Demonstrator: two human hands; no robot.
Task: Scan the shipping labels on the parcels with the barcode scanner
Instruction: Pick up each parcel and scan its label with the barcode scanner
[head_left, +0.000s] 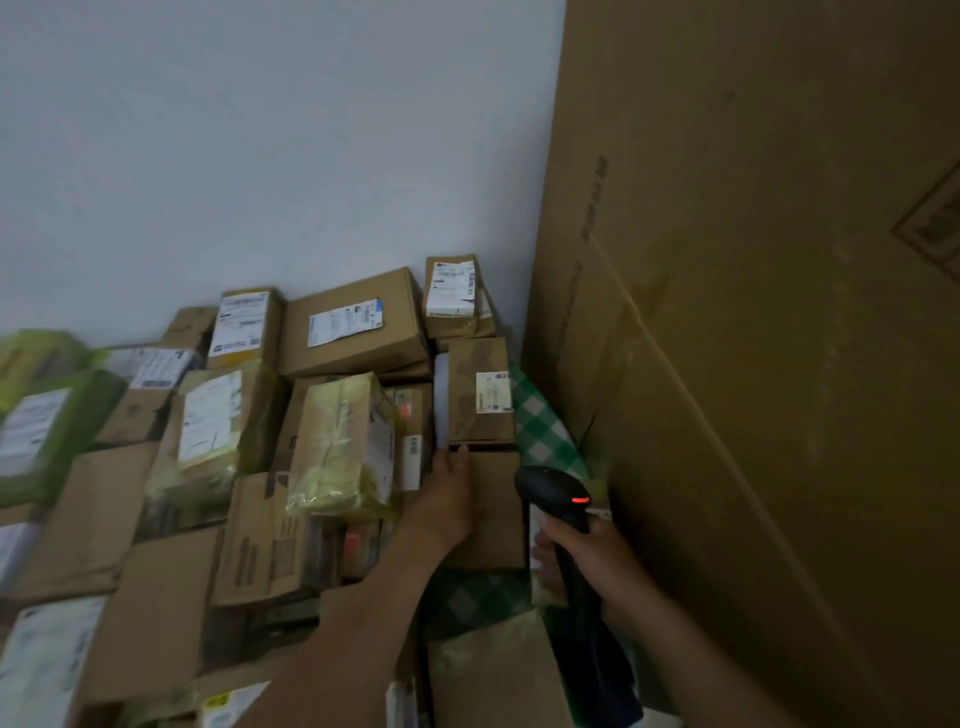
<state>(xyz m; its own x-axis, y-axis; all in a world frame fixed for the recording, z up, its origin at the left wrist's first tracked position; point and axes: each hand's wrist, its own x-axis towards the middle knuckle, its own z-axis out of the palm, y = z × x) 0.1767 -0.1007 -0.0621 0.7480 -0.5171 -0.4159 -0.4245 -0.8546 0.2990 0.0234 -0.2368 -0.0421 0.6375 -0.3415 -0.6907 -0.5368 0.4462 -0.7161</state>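
Pale wall (260, 156) backs a heap of parcels (343, 441), with a plain brown parcel (498, 519) low at its right end and a huge carton (753, 338) right of that parcel. The left hand (451, 501) lies on the plain brown parcel's left side, fingers straight, clasping nothing. Just right of that parcel the right hand (597, 564) grips the black barcode scanner (556, 493) by its handle, red light lit, and a white shipping label (493, 393) shows on the box directly above.

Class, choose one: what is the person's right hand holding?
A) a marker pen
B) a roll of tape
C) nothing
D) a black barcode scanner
D: the right hand grips the handle of the black barcode scanner, fingers curled round it.
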